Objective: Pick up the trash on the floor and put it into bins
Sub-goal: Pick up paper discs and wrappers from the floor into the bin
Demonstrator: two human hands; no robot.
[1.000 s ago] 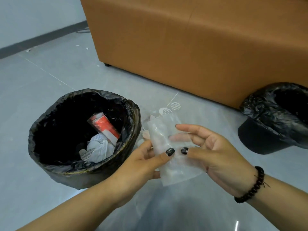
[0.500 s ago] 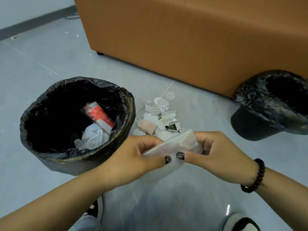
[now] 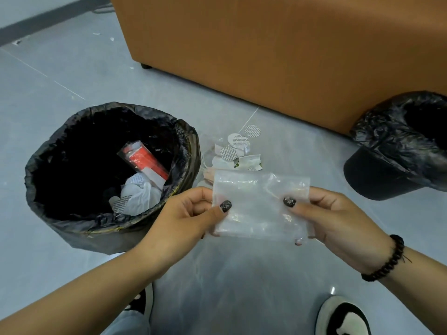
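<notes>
A clear plastic bag (image 3: 258,206) is stretched flat between my hands, above the grey floor. My left hand (image 3: 188,218) pinches its left edge, thumb on top. My right hand (image 3: 338,221) pinches its right edge the same way. A bin lined with a black bag (image 3: 60,223) stands to the left, holding a red-and-white packet (image 3: 142,160) and crumpled white paper (image 3: 137,197). A second black-lined bin (image 3: 377,180) stands at the right. A small pile of loose trash (image 3: 237,151), round white pads and torn wrappers, lies on the floor between the bins, just beyond the bag.
An orange-brown sofa (image 3: 278,52) fills the back, its base close behind the trash pile and the right bin. My two black-and-white shoes (image 3: 343,317) show at the bottom edge. Small scraps (image 3: 96,35) dot the floor at far left near the wall.
The bag was folded small between my thumbs half a second ago; now my hands have moved apart and spread it flat. The view has dropped slightly toward my feet.
</notes>
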